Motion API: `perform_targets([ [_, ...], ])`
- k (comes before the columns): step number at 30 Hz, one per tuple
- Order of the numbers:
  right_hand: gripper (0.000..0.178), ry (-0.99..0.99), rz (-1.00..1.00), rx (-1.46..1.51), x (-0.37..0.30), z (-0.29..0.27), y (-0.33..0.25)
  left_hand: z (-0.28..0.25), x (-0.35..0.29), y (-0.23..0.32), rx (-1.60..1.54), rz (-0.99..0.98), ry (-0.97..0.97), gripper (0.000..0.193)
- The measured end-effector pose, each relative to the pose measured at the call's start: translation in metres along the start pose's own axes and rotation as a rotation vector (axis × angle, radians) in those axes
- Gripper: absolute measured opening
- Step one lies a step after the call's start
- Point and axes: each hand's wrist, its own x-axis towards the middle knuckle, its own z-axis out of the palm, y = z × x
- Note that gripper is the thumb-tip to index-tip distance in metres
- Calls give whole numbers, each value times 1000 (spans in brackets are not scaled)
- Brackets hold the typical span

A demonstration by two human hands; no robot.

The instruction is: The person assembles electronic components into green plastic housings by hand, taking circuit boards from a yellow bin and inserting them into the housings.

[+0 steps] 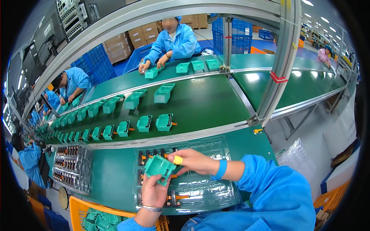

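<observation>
A green plastic housing [158, 165], shaped like a small open box, is held up over the bench in my left hand [153, 192]. The fingers of that hand grip its lower side. At the housing's right edge, my right hand [194, 161] has its fingers closed, one wearing a yellow finger cot [178, 159]. Whether a small part sits between them is hidden. Beneath both hands lies a clear plastic tray [210, 192] with moulded slots. Small black parts with orange tails [174, 197] fill some slots on its left side.
Left on the bench is a stack of clear trays [83, 169] with similar parts. An orange crate [75, 210] of green housings stands below the bench edge. Beyond, a green conveyor [204, 100] carries rows of housings, and a metal post [279, 65] rises at right. Co-workers in blue [173, 44] work across it.
</observation>
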Motion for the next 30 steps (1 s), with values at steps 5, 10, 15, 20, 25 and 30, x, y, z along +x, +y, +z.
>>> perform_targets([
  [5, 33, 155, -139, -81, 3, -7, 6, -7, -1, -9, 93, 56, -174, 37],
  [10, 27, 96, -376, -458, -1, -19, 2, -5, -3, 11, 238, -184, -207, 33],
  [15, 14, 240, -449, -223, 2, -27, 3, -9, 4, 8, 226, -226, -183, 25],
  [20, 36, 227, -380, -84, -24, -30, -17, -35, 19, 2, 137, -164, -45, 19],
  [25, 21, 224, -499, -378, -42, -16, -17, -26, 19, -7, 269, 23, -52, 20],
  [30, 16, 306, -729, -659, -40, -12, -18, -16, 13, -13, 451, 179, -15, 30],
])
